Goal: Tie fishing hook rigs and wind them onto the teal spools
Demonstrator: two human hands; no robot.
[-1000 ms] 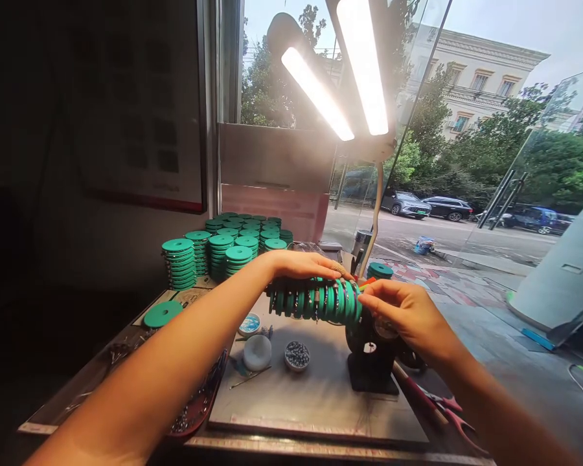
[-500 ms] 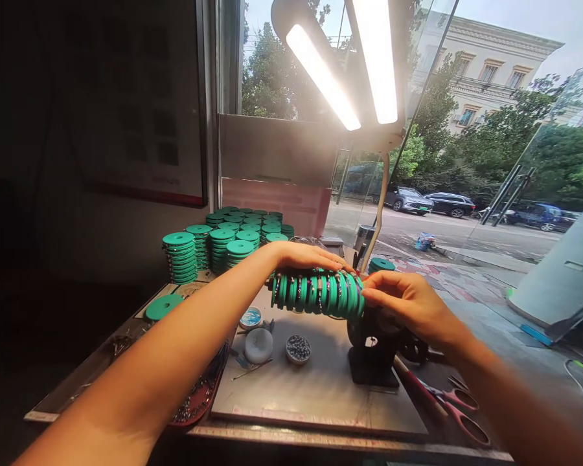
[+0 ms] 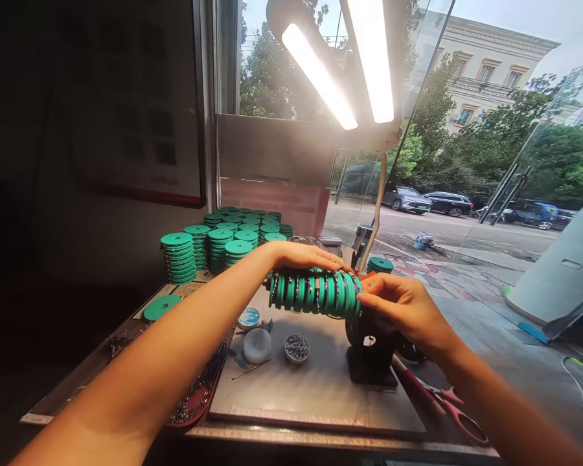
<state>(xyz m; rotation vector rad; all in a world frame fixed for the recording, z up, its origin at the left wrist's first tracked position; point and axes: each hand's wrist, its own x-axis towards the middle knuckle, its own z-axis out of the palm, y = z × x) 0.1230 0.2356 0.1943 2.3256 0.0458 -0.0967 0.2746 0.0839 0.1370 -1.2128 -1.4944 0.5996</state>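
Observation:
A row of green discs (image 3: 315,294) with beaded strands wound between them lies sideways in front of me, on a black stand (image 3: 370,362). My left hand (image 3: 308,256) lies flat along the top of the row, fingers stretched out and touching it. At the row's right end, my right hand (image 3: 401,298) is closed in a pinch of thumb and forefinger against the last disc. What sits between those fingertips is too small to make out. Under the row are a small bowl of silvery beads (image 3: 297,348), a white round dish (image 3: 257,345) and a cup with blue bits (image 3: 249,317).
Many stacks of green discs (image 3: 177,257) stand at the back left. A single green disc (image 3: 161,308) lies nearer. A red tray (image 3: 194,411) holds small metal pieces. Pink-handled scissors (image 3: 466,424) lie at right. A lit lamp (image 3: 320,77) hangs above, before a glass window.
Both hands keep their places on the row, with the right fingers shifting only slightly at its end. The whole view has moved a little.

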